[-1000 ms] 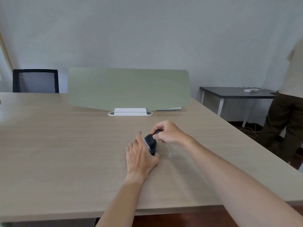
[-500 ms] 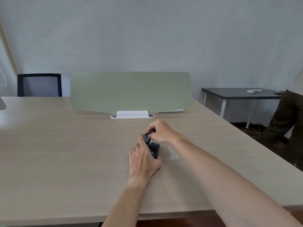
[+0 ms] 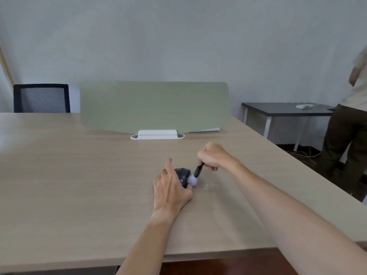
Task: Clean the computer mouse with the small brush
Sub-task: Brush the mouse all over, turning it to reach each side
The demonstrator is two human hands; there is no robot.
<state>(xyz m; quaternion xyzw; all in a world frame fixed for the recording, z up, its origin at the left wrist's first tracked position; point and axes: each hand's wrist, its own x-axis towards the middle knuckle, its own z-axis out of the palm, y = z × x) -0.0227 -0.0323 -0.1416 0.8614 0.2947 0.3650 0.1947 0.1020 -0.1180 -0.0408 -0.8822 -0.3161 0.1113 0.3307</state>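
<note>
A black computer mouse (image 3: 182, 174) rests on the light wooden table (image 3: 79, 185). My left hand (image 3: 171, 187) grips it from the left and near side, thumb at its right edge, so much of it is covered. My right hand (image 3: 213, 156) is closed around the black handle of a small brush (image 3: 195, 176). The brush points down and to the left, and its pale round bristle head touches the mouse's right side.
A green divider panel (image 3: 155, 107) in a white base stands across the table behind my hands. A black mesh chair (image 3: 41, 98) is at the back left. At the right, a dark side table (image 3: 286, 111) and a standing person (image 3: 349, 124).
The mouse was tipped on its side and now lies flat. My right hand has moved right and lifted away from it, showing the brush with its head against the mouse's right side.
</note>
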